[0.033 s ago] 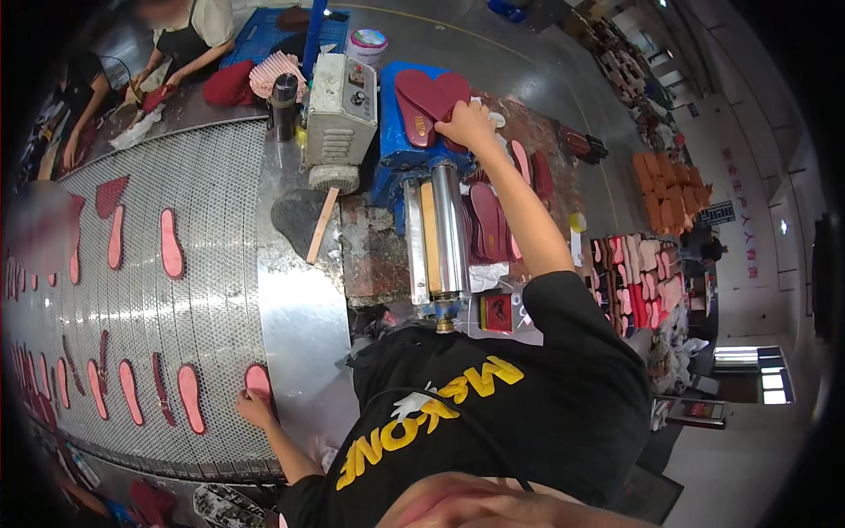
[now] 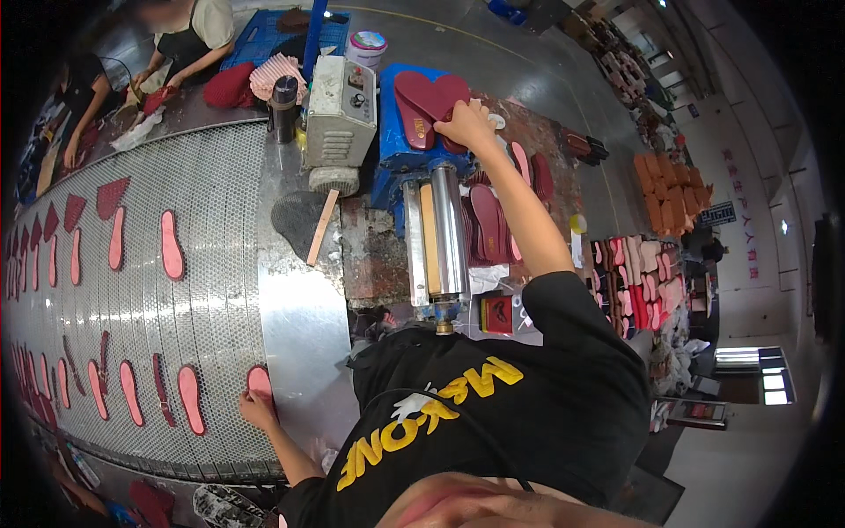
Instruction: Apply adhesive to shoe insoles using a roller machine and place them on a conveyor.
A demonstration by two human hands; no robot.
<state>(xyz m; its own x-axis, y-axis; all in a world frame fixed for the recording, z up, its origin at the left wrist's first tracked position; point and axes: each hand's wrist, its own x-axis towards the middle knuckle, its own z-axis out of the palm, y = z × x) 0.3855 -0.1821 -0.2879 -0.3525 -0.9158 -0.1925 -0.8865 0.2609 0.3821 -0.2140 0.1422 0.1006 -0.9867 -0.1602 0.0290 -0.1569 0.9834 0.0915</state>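
At the edge of the perforated metal conveyor, my left hand (image 2: 257,411) has its fingers closed on the near end of a pink insole (image 2: 260,379) with a burgundy rim. Farther up and to the right, my right hand (image 2: 466,126) grips the lower end of a burgundy insole (image 2: 451,95). That insole lies slanted against another burgundy insole (image 2: 415,123) with gold print on its heel. Both rest on top of a blue machine (image 2: 398,161). Below the machine's blue body are steel rollers (image 2: 447,229). My right fingertips are partly hidden behind the hand.
Pink insoles (image 2: 172,245) and burgundy upper pieces lie in rows on the conveyor (image 2: 220,211). A grey control box (image 2: 341,114) and dark flask (image 2: 283,110) stand left of the machine. More burgundy insoles (image 2: 486,216) lie right of the rollers. Two people (image 2: 189,40) work at the far left.
Both hands stay nearly in place on their insoles. A blurred patch over the conveyor's left side is gone, and the burgundy pieces there now show.
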